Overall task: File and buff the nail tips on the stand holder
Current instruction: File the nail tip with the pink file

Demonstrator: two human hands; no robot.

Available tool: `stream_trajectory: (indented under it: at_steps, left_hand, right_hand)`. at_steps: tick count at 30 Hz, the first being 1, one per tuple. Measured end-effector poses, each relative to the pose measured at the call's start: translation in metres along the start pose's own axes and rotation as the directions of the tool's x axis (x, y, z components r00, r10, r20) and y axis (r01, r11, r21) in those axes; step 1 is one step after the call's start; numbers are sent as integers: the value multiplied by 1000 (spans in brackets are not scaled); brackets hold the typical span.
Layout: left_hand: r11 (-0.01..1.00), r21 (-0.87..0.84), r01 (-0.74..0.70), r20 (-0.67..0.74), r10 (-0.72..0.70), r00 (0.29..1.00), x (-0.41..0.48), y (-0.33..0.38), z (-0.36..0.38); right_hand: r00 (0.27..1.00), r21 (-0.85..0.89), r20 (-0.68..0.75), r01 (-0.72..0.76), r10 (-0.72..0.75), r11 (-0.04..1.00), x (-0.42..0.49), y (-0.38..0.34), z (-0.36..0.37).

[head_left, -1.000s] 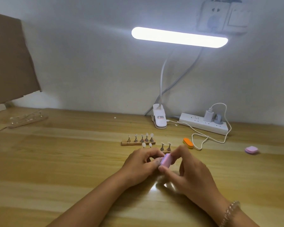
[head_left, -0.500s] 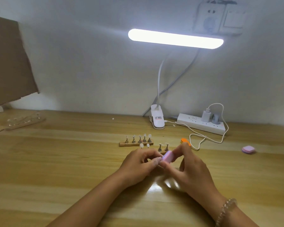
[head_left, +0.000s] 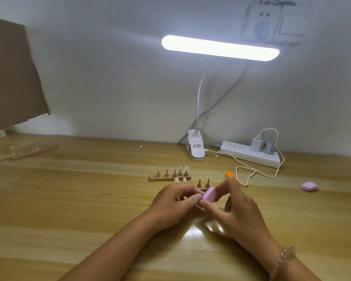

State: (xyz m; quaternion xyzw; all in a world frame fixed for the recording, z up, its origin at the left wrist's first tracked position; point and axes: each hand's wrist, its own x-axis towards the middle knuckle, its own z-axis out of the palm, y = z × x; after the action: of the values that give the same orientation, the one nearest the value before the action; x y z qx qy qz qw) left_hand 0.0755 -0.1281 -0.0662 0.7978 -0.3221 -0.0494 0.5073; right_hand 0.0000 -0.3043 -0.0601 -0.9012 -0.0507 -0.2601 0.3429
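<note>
1. One wooden desk [head_left: 69, 199] carried everything. One lit clip lamp [head_left: 220, 48] and one white power strip [head_left: 249, 156] stood behind the five-peg stand holder [head_left: 170, 177], off to its right.
2. Two hands met just in front of that stand holder, slightly to its right, with the forearms converging from the near edge.
3. The left hand [head_left: 171, 203] had its fingers curled. Its thumb and forefinger pinched a small pale nail tip [head_left: 200, 193], mostly hidden, against the block.
4. The right hand [head_left: 237, 207] pinched the pink buffer block [head_left: 209, 195] between thumb and forefinger, its other fingers loosely curled.
5. There were three holders: the five-peg one, a second holder [head_left: 203, 184] just right of it showing two pegs, and a blurred third holder [head_left: 33, 150] far to its left.
6. There were three blocks: the held one, an orange block [head_left: 229, 175] to the right of the stand holder, and a spare pink block [head_left: 309, 187] well apart, farther right. The held block's long axis slanted from lower left to upper right.
7. Two loose tips [head_left: 176, 180] lay just in front of the stand holder.
</note>
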Motion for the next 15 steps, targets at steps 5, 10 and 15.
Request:
stream_trajectory:
  at_steps: [5,10,15]
  left_hand:
    - [1000,12,3,4,-3,1000,1,0,0]
    - [1000,1,14,17,-14,1000,1,1,0]
    - [1000,12,4,2,-4,1000,-1,2,0]
  right_hand:
    - [998,76,-21,-61,63,995,3,1,-1]
    - [999,11,52,12,-12,1000,-3,-3,2]
    - [1000,-17,-12,-18,18,1000,0,-2,0]
